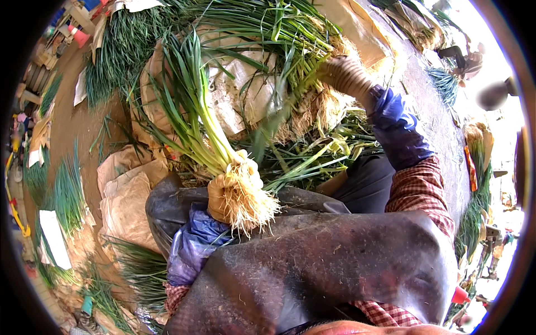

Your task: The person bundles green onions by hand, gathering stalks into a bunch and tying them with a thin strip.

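Observation:
My left hand (222, 195), in a tan glove with a purple-blue sleeve cover, is closed around the root end of a bunch of green onions (207, 120). Pale, stringy roots hang over my lap, and the long leaves point up and away. Farther off to the right, my right hand (347, 75) wears a striped, soiled glove. It is closed at the stems of green onions in a large heap (273, 30); its fingertips are partly hidden and some stalks beside it are blurred.
A dirty pale sack (237, 100) lies beneath the heap. Loose leaves and stalks (312, 159) lie before my knees. A dark apron (324, 257) covers my lap. Folded brown sacking (134, 190) and more green bundles (70, 195) lie at left. Another person (469, 61) is at far right.

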